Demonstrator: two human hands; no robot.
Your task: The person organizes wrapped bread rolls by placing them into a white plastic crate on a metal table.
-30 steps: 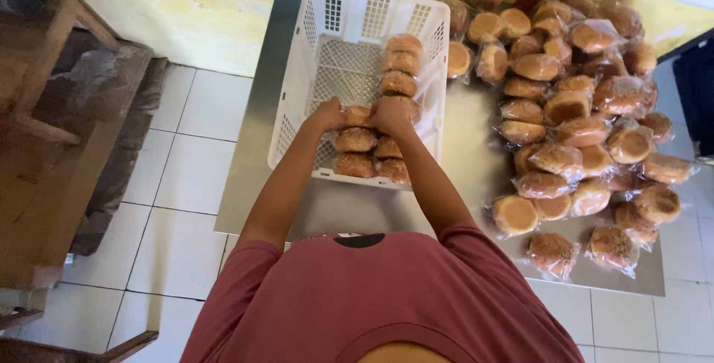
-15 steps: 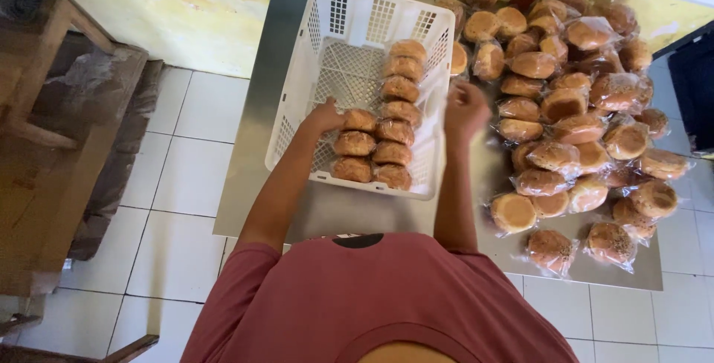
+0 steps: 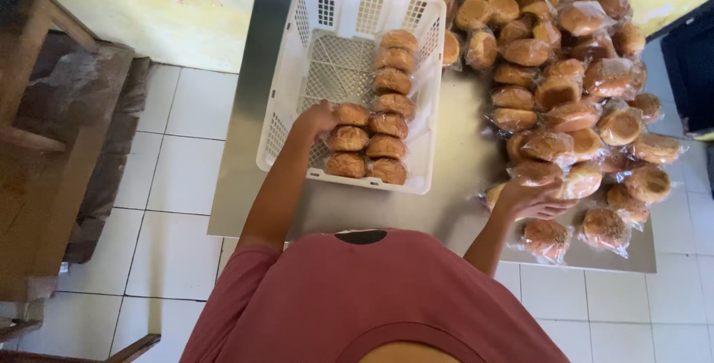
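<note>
Head view, looking straight down over the person's red shirt (image 3: 372, 303). A white plastic crate (image 3: 327, 43) with perforated walls stands on a steel table (image 3: 260, 177). Inside it, wrapped buns in the crate (image 3: 375, 129) lie in two rows along its right and near sides; the far left part of the floor is bare.

The left hand (image 3: 316, 119) reaches into the crate, fingers curled loosely against the nearest left bun of the packed rows; whether it grips the bun or only touches it cannot be told.

The right hand (image 3: 532, 201) lies outside the crate, at the near edge of the pile of wrapped buns (image 3: 573, 95) that covers the right half of the table. Its fingers are spread and cupped over one wrapped bun (image 3: 500, 193), touching the clear wrapper; a full grasp is not shown.

To the left, on the tiled floor (image 3: 163, 184), stands a wooden bench (image 3: 52, 147).
</note>
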